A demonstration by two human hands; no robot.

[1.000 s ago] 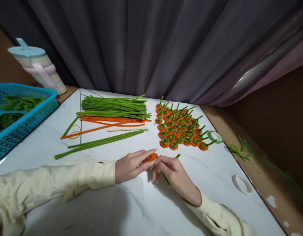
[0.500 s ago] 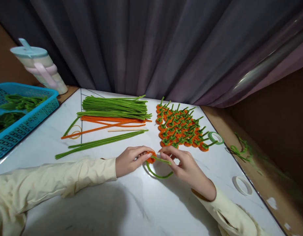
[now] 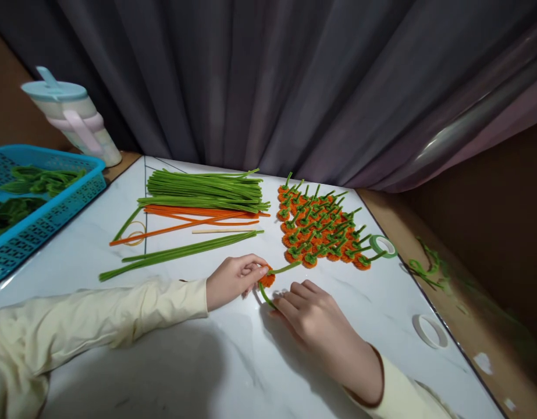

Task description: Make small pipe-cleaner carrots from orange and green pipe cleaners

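Between the thumb and fingers of my left hand (image 3: pixel 235 280) is a small orange pipe-cleaner flower (image 3: pixel 267 277). One end of a green pipe cleaner (image 3: pixel 285 269) sticks out from it to the right. The other end curves down from the flower into my right hand (image 3: pixel 314 320), whose fingers are pinched around it; its tip is hidden under the hand. Behind my right hand stand rows of finished-looking orange pieces (image 3: pixel 318 224) with green stems pointing up.
Green pipe cleaners (image 3: pixel 202 189) lie in a bundle behind orange pipe cleaners (image 3: pixel 185 227), a thin wooden stick (image 3: pixel 222 231) and rubber bands (image 3: pixel 135 233). At left are a blue basket (image 3: pixel 71 198) and a tumbler (image 3: pixel 82 125). Green tape (image 3: pixel 383 246) and white tape (image 3: pixel 429 331) lie right.
My right hand has moved down, from beside the upper green end to the lower one, and now pinches it. My left hand still holds the orange flower.
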